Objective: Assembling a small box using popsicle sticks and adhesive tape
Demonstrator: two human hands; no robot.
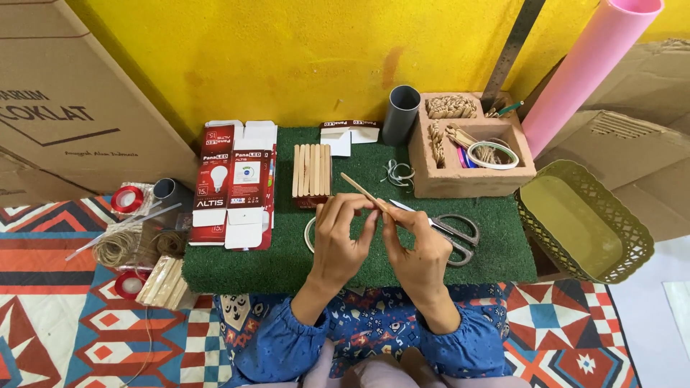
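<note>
On a green turf mat (287, 262) below a yellow wall, mid-frame, the left hand (339, 241) and right hand (418, 248) together pinch a thin wooden stick (365, 192), with scissors (453, 233) lying just right.

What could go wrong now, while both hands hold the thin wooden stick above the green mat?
The wooden stick is thin and pinched by both the left hand and right hand, so it might snap or splinter. The scissors lie right beside the right hand, which could brush the blades. If dropped, the stick might knock the row of sticks.
</note>
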